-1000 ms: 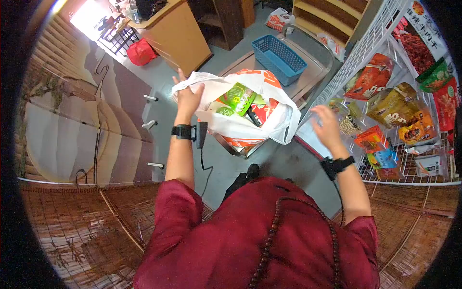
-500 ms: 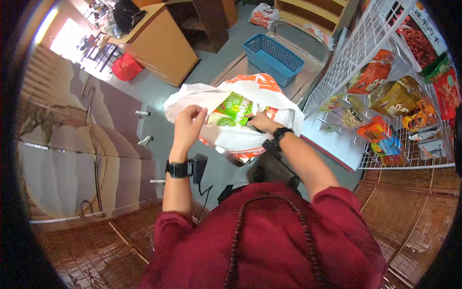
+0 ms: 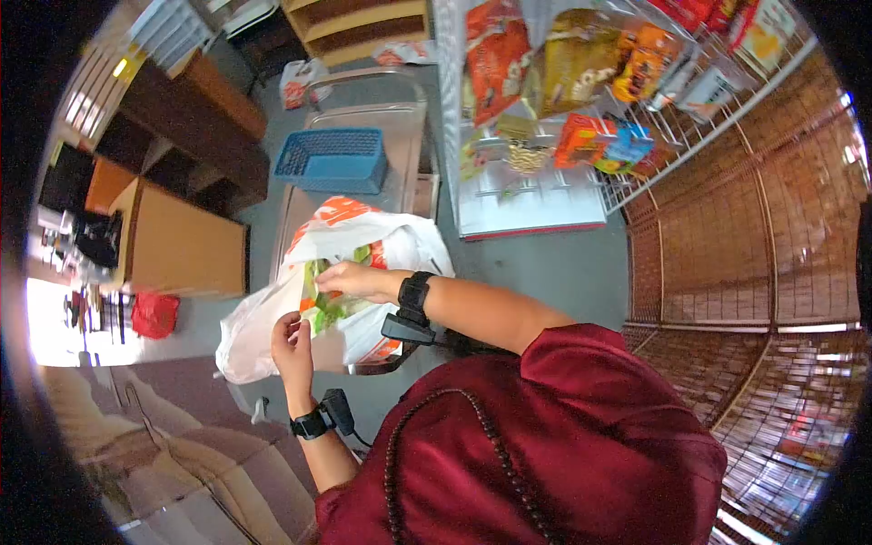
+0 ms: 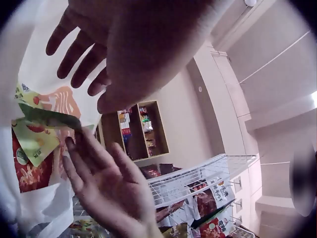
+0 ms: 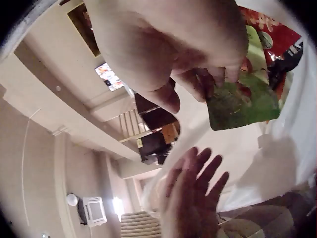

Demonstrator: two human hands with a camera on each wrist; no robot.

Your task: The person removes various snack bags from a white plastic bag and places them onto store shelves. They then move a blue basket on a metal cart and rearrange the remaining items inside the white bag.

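Note:
A white plastic bag (image 3: 254, 336) with orange print gapes in front of me, filled with food packets. My right hand (image 3: 356, 282) reaches over its mouth. In the right wrist view its fingertips (image 5: 207, 91) are at the edge of a green packet (image 5: 242, 101), which stands tilted above the others. The left wrist view shows the right thumb apart from the fingers, with the packet at the fingertips. Close by, my left hand (image 3: 292, 350) hovers at the near side of the bag, fingers loosely bent and holding nothing. A red packet (image 4: 32, 166) lies deeper inside.
Beyond the bag, a blue plastic basket (image 3: 331, 159) stands on a metal cart (image 3: 400, 113). A white wire rack (image 3: 451, 136) with hanging snack packets is on the right. Farther left are a wooden counter (image 3: 186, 241) and a red bag (image 3: 154, 315) on the floor.
The head view has swung right, so the bag appears farther left. My right hand came from beside the rack into the bag's mouth. The left hand let go of the bag's rim.

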